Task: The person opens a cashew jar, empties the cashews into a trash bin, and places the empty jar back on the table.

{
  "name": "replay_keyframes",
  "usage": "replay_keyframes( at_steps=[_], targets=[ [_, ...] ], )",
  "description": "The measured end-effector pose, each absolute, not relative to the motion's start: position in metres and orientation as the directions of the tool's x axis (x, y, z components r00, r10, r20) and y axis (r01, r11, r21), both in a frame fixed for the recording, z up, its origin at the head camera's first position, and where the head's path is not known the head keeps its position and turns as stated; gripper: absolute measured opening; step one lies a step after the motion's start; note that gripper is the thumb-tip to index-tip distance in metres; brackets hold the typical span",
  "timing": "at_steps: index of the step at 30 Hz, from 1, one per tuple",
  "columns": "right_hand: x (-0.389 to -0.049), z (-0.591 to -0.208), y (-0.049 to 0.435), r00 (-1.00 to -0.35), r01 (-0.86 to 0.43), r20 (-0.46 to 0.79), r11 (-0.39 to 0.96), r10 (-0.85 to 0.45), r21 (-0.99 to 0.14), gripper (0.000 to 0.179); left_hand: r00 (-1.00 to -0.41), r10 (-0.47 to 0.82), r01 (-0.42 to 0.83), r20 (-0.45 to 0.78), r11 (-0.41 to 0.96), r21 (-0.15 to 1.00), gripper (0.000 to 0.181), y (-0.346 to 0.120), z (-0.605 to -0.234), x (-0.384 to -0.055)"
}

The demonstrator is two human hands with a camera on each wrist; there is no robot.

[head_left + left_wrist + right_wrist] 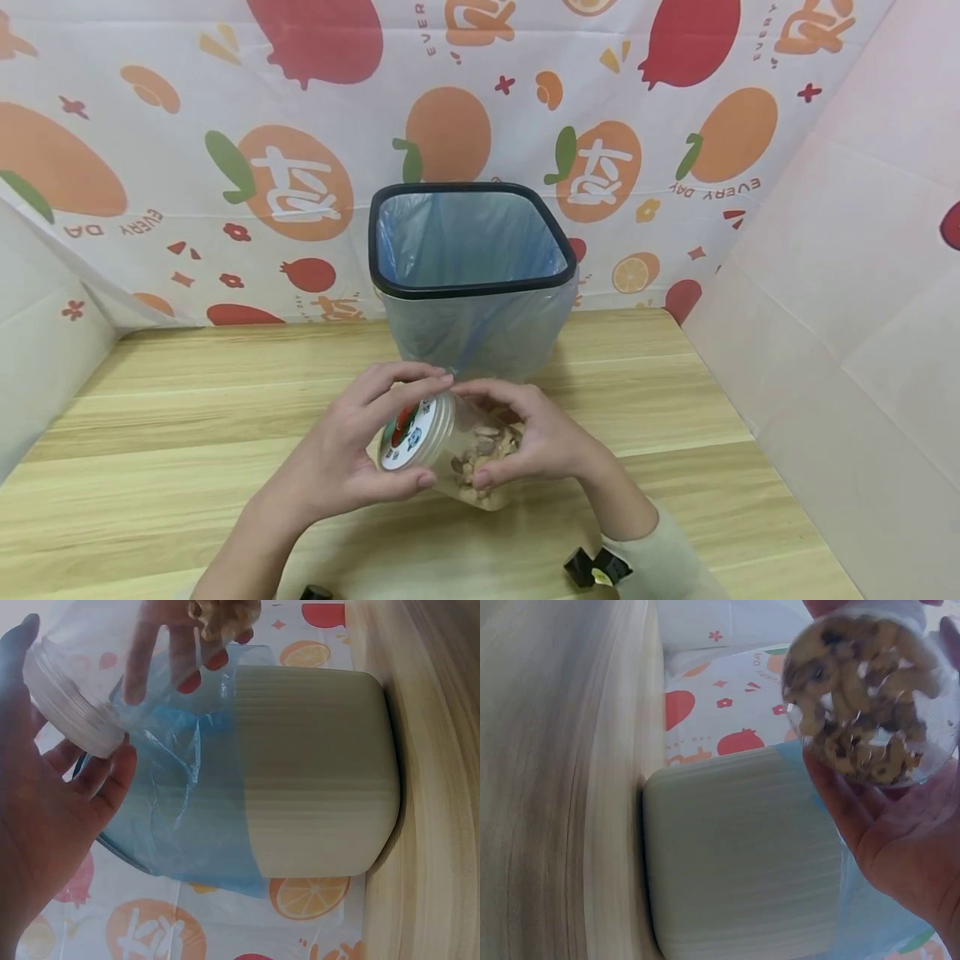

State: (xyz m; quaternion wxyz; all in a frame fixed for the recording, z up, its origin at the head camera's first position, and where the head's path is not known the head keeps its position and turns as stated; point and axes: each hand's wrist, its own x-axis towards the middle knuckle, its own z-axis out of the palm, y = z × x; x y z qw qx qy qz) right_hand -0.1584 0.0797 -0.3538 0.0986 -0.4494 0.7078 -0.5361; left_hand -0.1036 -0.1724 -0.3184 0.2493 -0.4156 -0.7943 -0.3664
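A clear plastic jar (480,454) of nuts is held tilted above the table, its lidded end toward the left. My left hand (341,450) grips the jar's lid (408,435), which is white with a red and green print. Around the jar's body curls my right hand (536,437), with fingers on the far side and the thumb on the near side. Cashews and darker pieces (862,697) lie against the jar's bottom in the right wrist view. In the left wrist view the lid's ridged edge (71,701) sits within the left hand.
Just behind the hands stands a trash bin (480,325) with a black rim and a bluish plastic liner. A fruit-print cloth (300,275) hangs behind it. The wood-grain table (187,442) stretches to both sides, and a white wall (840,333) rises at the right.
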Motion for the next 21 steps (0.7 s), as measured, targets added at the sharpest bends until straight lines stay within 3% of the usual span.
replay_keyframes(
  at_steps=[8,17,21],
  targets=[
    [-0.1588,-0.3551,0.0813,-0.548,-0.493,0.307,0.004,-0.778,-0.870,0.084,-0.478,0.485,0.876,0.732,0.331,0.352,0.065,-0.1694,-0.3165,-0.1007],
    [-0.1591,-0.3544,0.0804,-0.549,-0.520,0.333,0.001,-0.766,-0.854,0.081,-0.487,0.480,0.870,0.729,0.342,0.356,0.063,-0.1693,-0.3168,-0.1019],
    [-0.1588,-0.3547,0.0782,-0.563,-0.551,0.356,0.017,-0.745,-0.835,0.081,-0.522,0.469,0.847,0.713,0.385,0.366,0.061,-0.1713,-0.3183,-0.1029]
  ],
)
